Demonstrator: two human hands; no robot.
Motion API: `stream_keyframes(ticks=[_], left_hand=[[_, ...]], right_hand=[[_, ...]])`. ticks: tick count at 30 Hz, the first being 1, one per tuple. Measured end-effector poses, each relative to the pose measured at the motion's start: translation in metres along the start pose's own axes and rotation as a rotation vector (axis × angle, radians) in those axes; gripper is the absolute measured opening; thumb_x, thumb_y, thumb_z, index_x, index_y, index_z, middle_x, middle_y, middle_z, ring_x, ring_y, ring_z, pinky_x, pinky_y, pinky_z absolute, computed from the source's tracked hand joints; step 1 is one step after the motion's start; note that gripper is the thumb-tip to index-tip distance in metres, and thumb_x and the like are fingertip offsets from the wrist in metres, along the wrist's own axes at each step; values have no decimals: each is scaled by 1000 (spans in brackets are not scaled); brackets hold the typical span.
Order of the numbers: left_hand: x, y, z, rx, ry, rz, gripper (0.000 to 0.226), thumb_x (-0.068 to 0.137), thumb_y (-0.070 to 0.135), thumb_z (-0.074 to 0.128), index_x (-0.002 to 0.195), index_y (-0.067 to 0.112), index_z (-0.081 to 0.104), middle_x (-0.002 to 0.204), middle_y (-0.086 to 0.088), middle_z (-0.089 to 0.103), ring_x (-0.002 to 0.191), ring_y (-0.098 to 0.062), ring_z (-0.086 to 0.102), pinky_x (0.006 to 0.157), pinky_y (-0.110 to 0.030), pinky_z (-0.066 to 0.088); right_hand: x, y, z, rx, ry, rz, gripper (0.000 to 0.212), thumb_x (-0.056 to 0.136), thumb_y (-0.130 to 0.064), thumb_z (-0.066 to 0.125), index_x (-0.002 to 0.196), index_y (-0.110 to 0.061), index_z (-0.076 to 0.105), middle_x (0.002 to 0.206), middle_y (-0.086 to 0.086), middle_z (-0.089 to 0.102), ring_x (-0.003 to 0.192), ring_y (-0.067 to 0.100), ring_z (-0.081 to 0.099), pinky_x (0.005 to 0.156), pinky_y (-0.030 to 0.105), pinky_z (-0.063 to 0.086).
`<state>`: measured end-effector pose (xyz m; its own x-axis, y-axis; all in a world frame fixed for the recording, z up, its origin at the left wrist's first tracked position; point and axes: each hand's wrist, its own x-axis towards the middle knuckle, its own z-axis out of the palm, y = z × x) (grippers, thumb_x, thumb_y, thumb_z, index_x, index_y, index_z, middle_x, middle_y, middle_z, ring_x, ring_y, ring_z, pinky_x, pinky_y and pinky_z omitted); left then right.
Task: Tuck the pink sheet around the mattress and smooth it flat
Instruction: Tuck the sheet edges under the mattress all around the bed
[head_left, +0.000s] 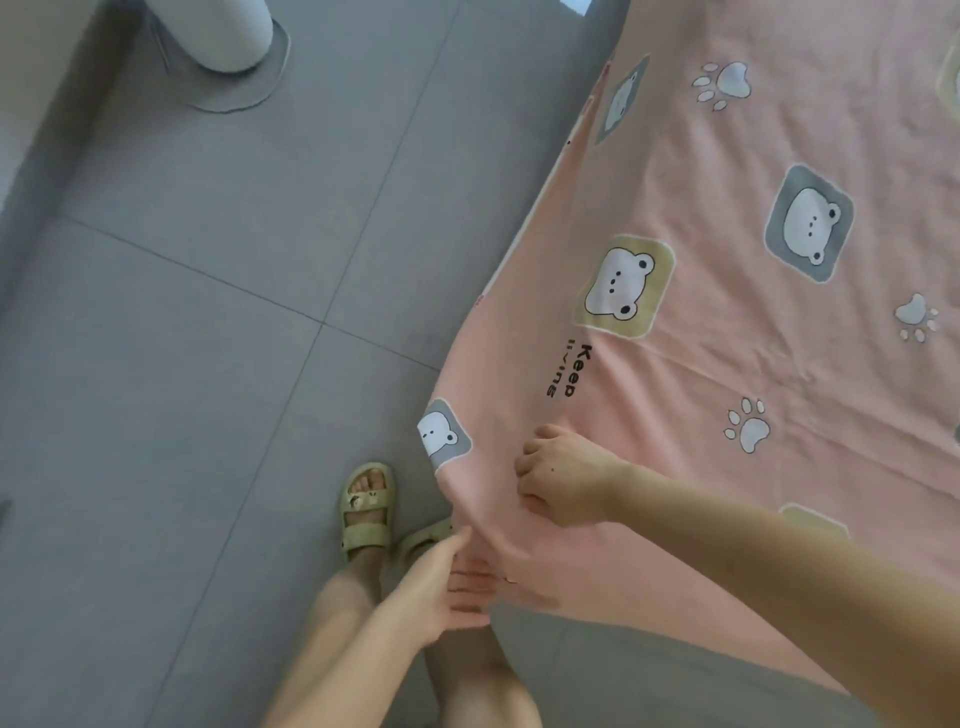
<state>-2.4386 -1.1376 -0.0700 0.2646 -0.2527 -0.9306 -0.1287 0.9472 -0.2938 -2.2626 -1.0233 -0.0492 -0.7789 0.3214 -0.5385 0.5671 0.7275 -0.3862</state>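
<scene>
Pink sheet (753, 322) spread over the bed, filling the right side of the scene. Top face mostly flat; shallow creases run across it near the "Keep" lettering and the paw prints. Mattress itself hidden under the cloth.

Long edge of the sheet runs from near centre up to far right, along the grey tiled floor (182, 338). Bear prints lie sideways to the onlooker. Judged long axis: near-to-far, tilted rightward.

Progress, as a judgement: spreading done, tucking partway at best. Side drop hangs loose over the left edge, and the near corner is bunched, not yet under the mattress. Final smoothing of the top is left.

Right hand (563, 475), fingers curled, grasps a fold of sheet at the near corner, on the top edge.

Left hand (447, 587) lower, at the hanging cloth; fingers straight and slipped beneath the fabric, thumb up against it. Lifting or pushing, not clenched.

Green sandals (366, 506) on the floor just beside the corner. White rounded base (218, 36) stands far left.
</scene>
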Motion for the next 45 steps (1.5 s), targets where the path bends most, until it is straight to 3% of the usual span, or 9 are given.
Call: stream_keyframes(ticks=[6,14,20,23,27,35,38,41,45], left_hand=[[5,-21,8,-327,-125,111,31,91,33,56,96,4,65,94,-14,68,90,-27,64,77,-42,51],[17,-26,27,-434,-127,151,33,85,41,63,89,9,65,65,-5,59,57,-17,54,61,-31,52],[24,-38,50,-633,58,342,25,91,38,54,84,17,65,78,-3,69,75,-17,64,79,-34,53],[27,-64,59,-765,132,408,29,94,25,48,74,11,65,67,-1,68,67,-14,61,67,-26,50],[26,-94,72,-813,209,511,22,96,19,47,79,12,60,75,-1,62,67,-9,56,65,-24,44],[7,-119,112,-907,-30,550,48,87,56,51,119,21,60,115,1,64,109,-14,57,90,-33,47],[5,-110,108,-908,-223,611,53,86,62,46,116,23,64,113,-1,68,97,-12,60,79,-28,41],[6,-107,98,-978,-446,657,42,90,46,47,92,11,70,77,-4,69,67,-14,59,61,-27,37],[8,-114,64,-1010,-90,520,18,77,25,71,77,10,60,61,-1,55,57,-15,49,52,-24,37]], right_hand=[[20,-11,8,13,-246,6,67,76,-42,9,88,-19,72,93,-4,68,94,22,57,88,34,41],[35,-19,14,-84,-380,-33,87,70,-48,-9,103,-18,66,112,-3,61,109,20,50,95,34,35],[47,-26,20,-286,-434,-57,42,100,-32,24,105,-17,63,112,1,62,108,19,51,93,34,29],[46,-34,20,-214,-439,-25,26,99,-35,27,96,-27,52,99,4,62,98,23,51,84,33,26],[37,-38,10,-276,-591,-33,36,97,-43,25,128,-40,44,89,-3,47,88,19,40,82,32,21],[-24,-42,-46,-293,-583,-113,47,98,-51,15,75,-27,48,81,-6,56,91,15,46,90,33,30],[-44,-37,-63,-233,-538,-72,45,97,-51,14,75,-31,48,76,-14,51,89,9,42,90,30,29],[-52,-36,-66,-242,-498,-77,49,96,-50,15,83,-31,57,89,-15,60,92,7,43,89,28,29],[-45,-38,-62,-321,-493,-109,46,99,-45,19,67,-31,48,90,-13,59,89,8,39,84,27,23]])
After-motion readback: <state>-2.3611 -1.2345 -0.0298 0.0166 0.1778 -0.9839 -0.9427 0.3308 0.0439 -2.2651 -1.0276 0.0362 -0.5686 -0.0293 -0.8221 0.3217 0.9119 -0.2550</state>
